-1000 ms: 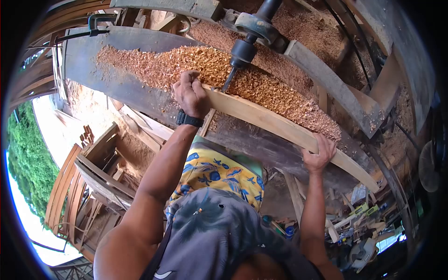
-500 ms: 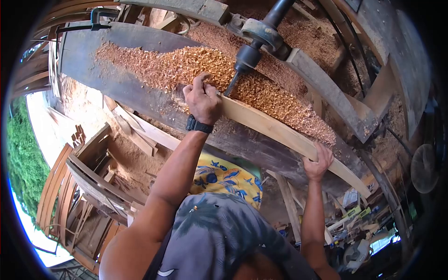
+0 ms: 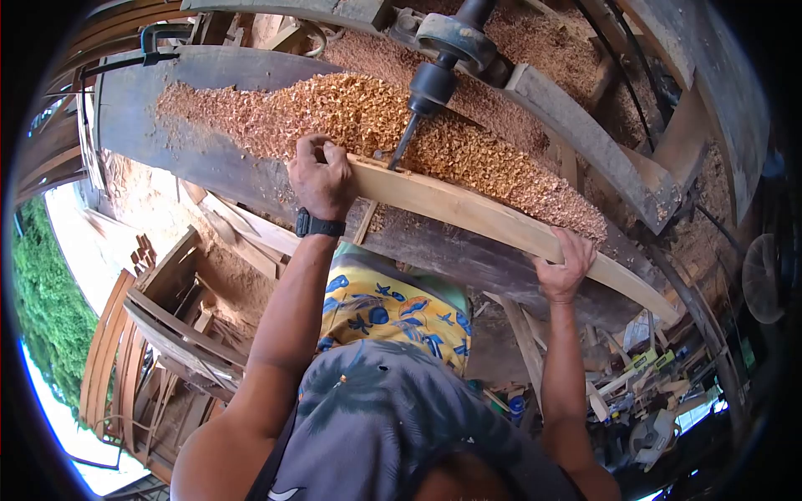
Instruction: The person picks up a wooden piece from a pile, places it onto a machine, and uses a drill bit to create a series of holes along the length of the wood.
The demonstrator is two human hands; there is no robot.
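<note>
A long, slightly curved pale wooden plank (image 3: 468, 206) stands on its narrow edge across a dark workbench (image 3: 225, 179). My left hand (image 3: 324, 179), with a black watch at the wrist, is closed around the plank's left end, its fingers curled over the top. My right hand (image 3: 570, 260) grips the plank farther right, thumb on the near face and fingers over the upper edge. Just right of my left hand, a drill bit (image 3: 404, 144) in a dark chuck (image 3: 432, 87) meets the plank's top edge; its tip is hidden there.
Wood shavings (image 3: 359, 108) are heaped behind the plank. A grey timber arm (image 3: 585, 134) slants at the right. A clamp (image 3: 150, 46) holds the bench's far left end. Curved wooden pieces (image 3: 109, 351) stand at lower left; tools and scraps (image 3: 643, 384) lie at lower right.
The plank has shifted left along with my left hand, so the bit now meets it farther from that hand. My right hand keeps its grip. The whole view has shifted slightly.
</note>
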